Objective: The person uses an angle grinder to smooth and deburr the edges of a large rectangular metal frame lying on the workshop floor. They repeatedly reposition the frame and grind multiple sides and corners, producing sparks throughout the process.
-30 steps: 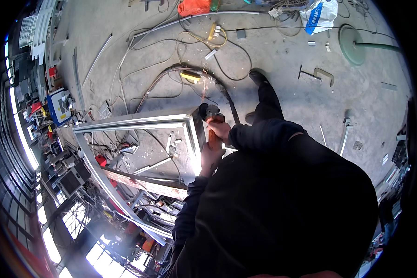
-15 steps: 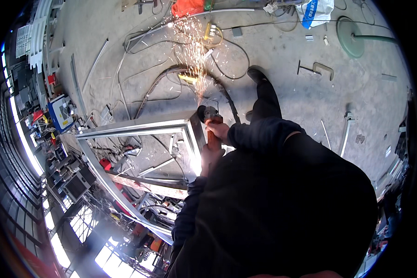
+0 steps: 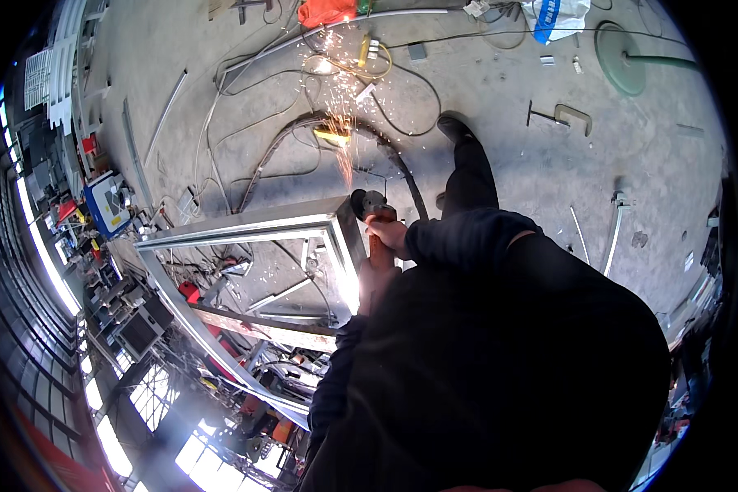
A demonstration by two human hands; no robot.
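Observation:
Both my hands are closed around an angle grinder (image 3: 374, 200) with an orange body and a dark head. My right hand (image 3: 390, 234) wraps the body just behind the head. Lower down, at the rear end, my left hand (image 3: 375, 281) grips it, slightly blurred. The grinder's disc sits at the outer corner of a rectangular metal frame (image 3: 262, 218), and orange sparks (image 3: 344, 160) fly from there away from me across the floor. Whether the disc touches the metal at this moment is hard to make out.
A reddish, worn beam (image 3: 262, 330) runs beneath the frame. Cables (image 3: 406, 168) loop over the concrete floor ahead, near a yellow object (image 3: 333, 138). A C-clamp (image 3: 578, 119), a green round base (image 3: 617, 57) and an orange cloth (image 3: 326, 11) lie farther off.
The spark stream has thinned and become more broken up. My hands and the grinder stay in nearly the same place at the frame's corner.

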